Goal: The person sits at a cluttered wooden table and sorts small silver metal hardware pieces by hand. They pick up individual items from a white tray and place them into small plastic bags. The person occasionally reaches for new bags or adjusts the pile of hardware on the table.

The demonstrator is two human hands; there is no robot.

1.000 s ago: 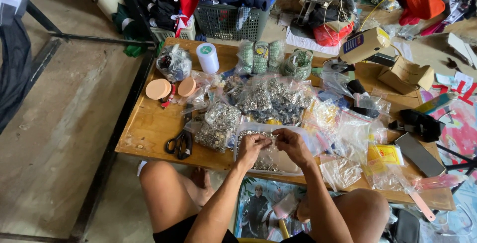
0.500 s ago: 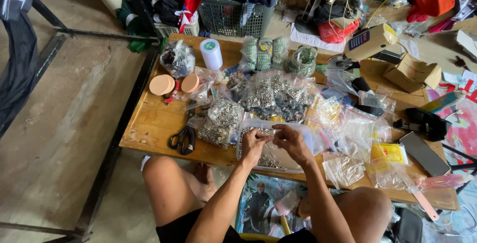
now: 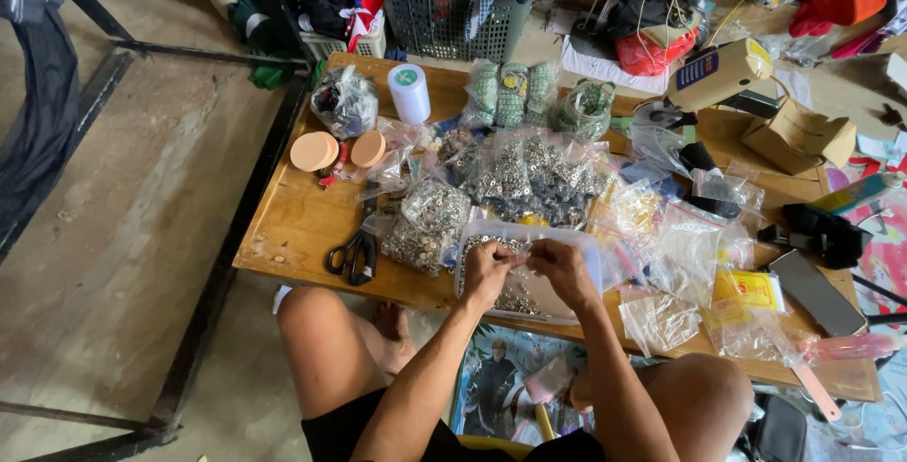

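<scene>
Now we pinch a tiny metal bit with our left hand (image 3: 488, 269) and right hand (image 3: 564, 268) over the clear bag (image 3: 586, 252); many full bags (image 3: 430, 221) wait.

Low table (image 3: 283, 226) is seen as varnished wood, smooth, slightly glossy. Clear glossy plastic bags (image 3: 529, 174) are filled with small shiny metal fittings. Scissors (image 3: 354, 256) are shown with matt black plastic handles. Basket (image 3: 444, 23) is grey plastic mesh. Boxes (image 3: 798, 136) are matt brown cardboard. Floor (image 3: 142, 235) is rough, stained concrete. Frame (image 3: 217, 292) is dark painted metal.
</scene>
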